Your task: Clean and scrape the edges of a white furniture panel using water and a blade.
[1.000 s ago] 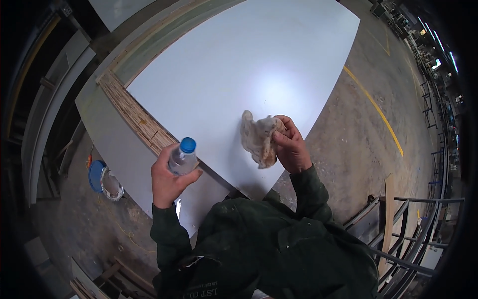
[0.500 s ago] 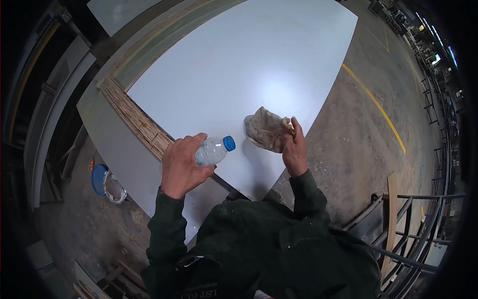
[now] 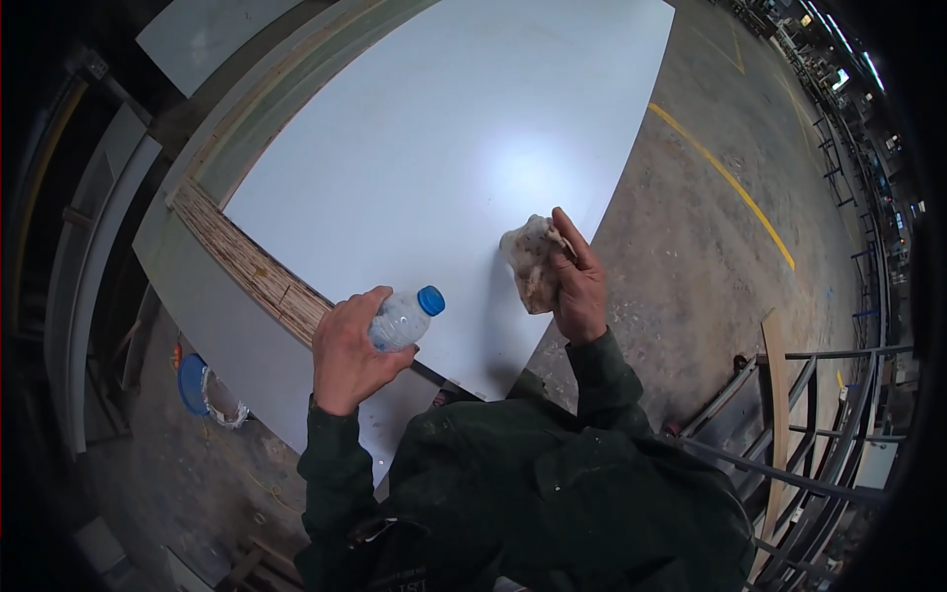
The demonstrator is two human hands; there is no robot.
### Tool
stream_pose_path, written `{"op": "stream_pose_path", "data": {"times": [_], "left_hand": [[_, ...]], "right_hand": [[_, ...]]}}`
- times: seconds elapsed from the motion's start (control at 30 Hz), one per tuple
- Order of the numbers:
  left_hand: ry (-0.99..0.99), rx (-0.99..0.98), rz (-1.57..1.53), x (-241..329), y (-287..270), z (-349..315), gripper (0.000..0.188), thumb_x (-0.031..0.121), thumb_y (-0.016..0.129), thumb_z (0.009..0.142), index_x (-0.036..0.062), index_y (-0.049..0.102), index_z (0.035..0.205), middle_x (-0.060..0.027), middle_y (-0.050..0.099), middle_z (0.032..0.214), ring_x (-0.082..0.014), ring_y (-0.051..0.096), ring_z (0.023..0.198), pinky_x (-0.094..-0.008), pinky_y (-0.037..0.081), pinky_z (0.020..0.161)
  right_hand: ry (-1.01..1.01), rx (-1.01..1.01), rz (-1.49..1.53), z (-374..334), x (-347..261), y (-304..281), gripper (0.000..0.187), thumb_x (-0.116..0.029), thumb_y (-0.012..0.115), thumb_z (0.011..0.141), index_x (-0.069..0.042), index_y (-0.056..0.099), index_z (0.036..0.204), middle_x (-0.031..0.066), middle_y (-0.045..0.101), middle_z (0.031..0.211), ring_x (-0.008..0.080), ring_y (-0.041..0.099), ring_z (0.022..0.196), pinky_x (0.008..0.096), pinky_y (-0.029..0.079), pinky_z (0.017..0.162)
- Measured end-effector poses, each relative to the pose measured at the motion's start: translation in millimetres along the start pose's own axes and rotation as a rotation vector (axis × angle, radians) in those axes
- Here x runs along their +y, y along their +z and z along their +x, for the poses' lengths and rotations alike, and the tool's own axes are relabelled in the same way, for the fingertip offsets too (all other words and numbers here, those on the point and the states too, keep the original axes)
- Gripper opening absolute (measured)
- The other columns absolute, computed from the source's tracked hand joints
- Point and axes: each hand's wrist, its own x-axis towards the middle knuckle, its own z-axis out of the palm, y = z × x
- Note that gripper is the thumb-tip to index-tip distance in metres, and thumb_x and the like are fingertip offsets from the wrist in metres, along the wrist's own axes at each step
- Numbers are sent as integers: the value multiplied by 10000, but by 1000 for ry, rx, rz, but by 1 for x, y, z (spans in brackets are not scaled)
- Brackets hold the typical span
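My left hand is wrapped round a clear plastic bottle with a blue cap, tilted so the cap points up and to the right. The cap is on. Between the fingers and thumb of my right hand is a crumpled, stained rag, held above the near right part of a large white panel. Bottle and rag are apart, with the panel's glossy surface showing between them. Part of the bottle is hidden behind my left fingers.
Stacked strips with rough brown edges lie along the panel's left side. A blue bucket stands on the floor at lower left. To the right are a concrete floor with a yellow line and dark metal racks.
The rag has bunched up smaller and turned more upright in my right hand. My left hand still holds the bottle, slightly lower and further left. The whole view has shifted a little.
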Motion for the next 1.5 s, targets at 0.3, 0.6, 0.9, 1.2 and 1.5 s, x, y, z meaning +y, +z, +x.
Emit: {"op": "stream_pose_path", "data": {"times": [0.3,0.6,0.9,1.2,1.5], "left_hand": [[33,15,-34,6,-4,-1,660,195,871,618,44,659,1224,-180,716,1055,-371,709,948,-439,576,850],[78,8,-30,9,9,1,630,206,843,641,63,660,1226,-146,708,1004,-358,683,932,-464,537,821],[91,-28,10,15,15,9,630,213,839,642,68,667,1231,-143,700,958,-353,670,873,-462,510,801],[112,-8,26,24,13,16,633,203,819,618,68,676,1220,-130,691,924,-340,654,833,-447,498,773],[111,-50,100,20,19,23,646,201,799,615,81,670,1237,-108,681,934,-325,633,865,-439,467,792]], "right_hand": [[30,-174,514,15,-23,-23,627,-13,565,993,-8,383,1593,157,514,1524,308,497,1422,474,375,1224],[379,-120,246,14,25,-41,480,-303,539,1118,-68,509,1536,6,655,1097,108,654,976,290,565,881],[541,-235,442,1,9,-25,545,-163,561,1089,-47,402,1597,86,622,1291,186,653,1144,348,554,1020],[601,-389,364,-7,7,-17,552,-174,525,1103,-58,366,1619,122,529,1507,215,590,1303,358,489,1124],[609,-354,775,-10,21,-17,555,-283,458,1129,-103,316,1634,140,432,1588,283,528,1386,462,451,1174]]}}
